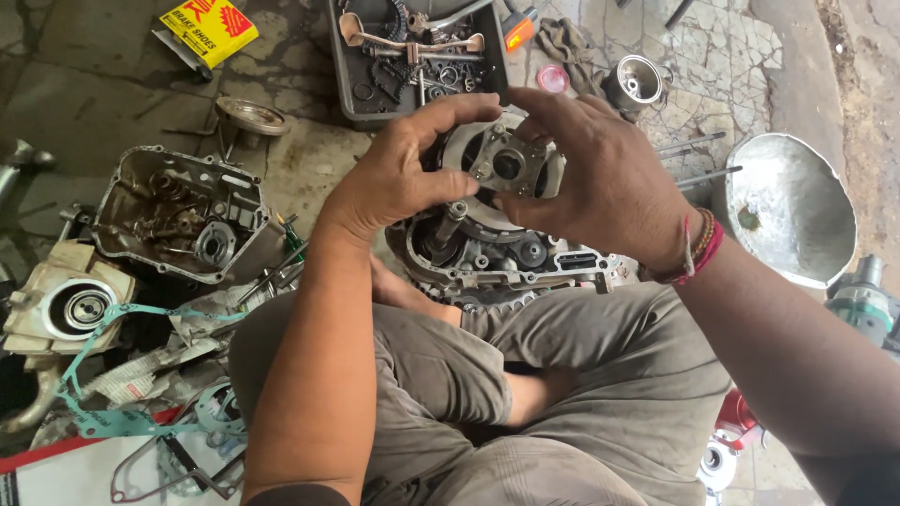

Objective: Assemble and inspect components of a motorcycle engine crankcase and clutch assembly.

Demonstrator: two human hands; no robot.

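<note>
Both hands hold a round metal clutch assembly (506, 167) with a square plate on its face, just above an open engine crankcase (487, 258) on the floor. My left hand (398, 178) grips its left rim, thumb over the top. On the right side my right hand (600, 183) cups it, fingers across the upper edge. A steel shaft (448, 223) stands out of the crankcase below the assembly. The case sits right in front of my folded legs.
Another open engine cover (178, 215) lies at left, with a teal gasket (112, 375) and crumpled paper below it. A grey tray of parts (422, 56) sits behind. A dented metal bowl (792, 211) is at right, a yellow box (208, 28) top left.
</note>
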